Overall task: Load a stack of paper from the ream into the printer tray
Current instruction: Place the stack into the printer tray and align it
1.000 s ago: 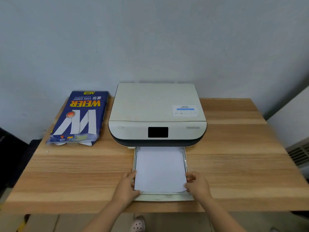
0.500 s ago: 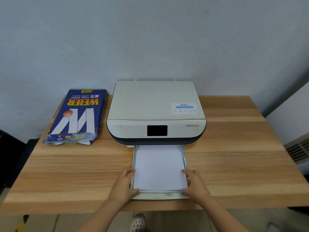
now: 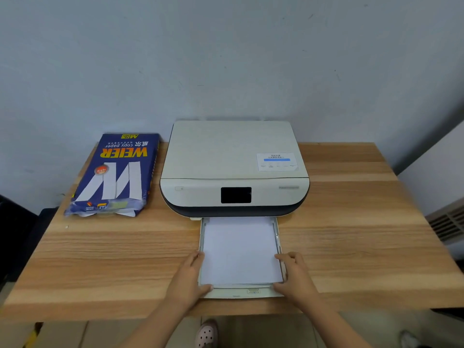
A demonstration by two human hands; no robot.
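A white paper stack lies flat in the pulled-out printer tray, in front of the cream printer. My left hand presses against the stack's left edge, thumb at the near left corner. On the opposite side, my right hand holds the right edge and near right corner. The blue ream, torn open at its near end, lies on the table to the left of the printer.
The wooden table stands against a grey wall. A white unit with a vent grille is beyond the table's right edge. A pink shoe shows on the floor below the near edge.
The stack has slid further into the tray and its near edge now lies flat. Both hands moved up along its sides.
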